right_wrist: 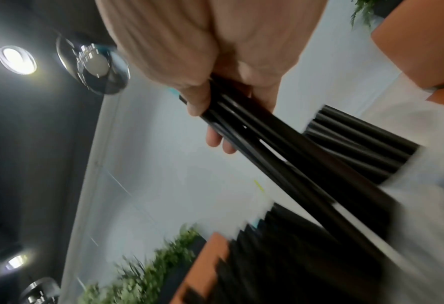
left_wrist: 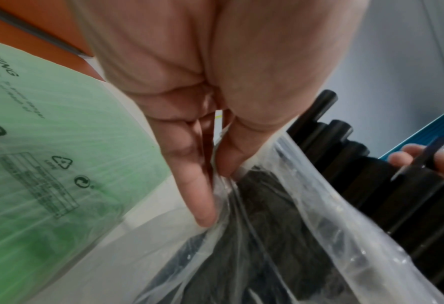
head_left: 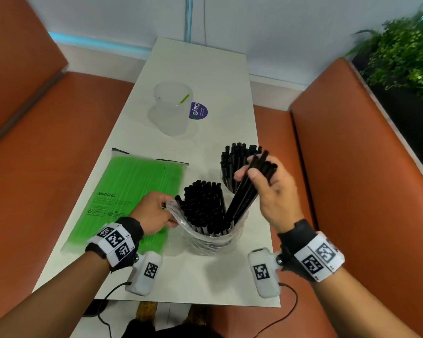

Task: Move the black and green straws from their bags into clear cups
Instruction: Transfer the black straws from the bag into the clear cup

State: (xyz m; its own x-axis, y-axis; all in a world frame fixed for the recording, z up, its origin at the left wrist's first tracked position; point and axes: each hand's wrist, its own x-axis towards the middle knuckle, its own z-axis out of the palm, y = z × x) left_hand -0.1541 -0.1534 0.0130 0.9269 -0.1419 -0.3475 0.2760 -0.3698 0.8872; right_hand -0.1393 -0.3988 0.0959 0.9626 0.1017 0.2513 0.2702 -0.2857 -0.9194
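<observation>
The table (head_left: 205, 69) is viewed from above by the head camera; each wrist camera is aimed closely along its palm. The black straws (head_left: 203, 203) are shared by all views.

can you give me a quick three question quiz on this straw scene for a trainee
1. True or false: the left hand pinches the rim of the clear plastic bag of black straws.
2. What does the right hand hold? A) one green straw B) a bunch of black straws C) nothing
3. Fill in: the far frosted clear cup holds a single ____ straw.

Key: 1 true; 2 B; 3 green. The flat bag of green straws lies on the white table.
</observation>
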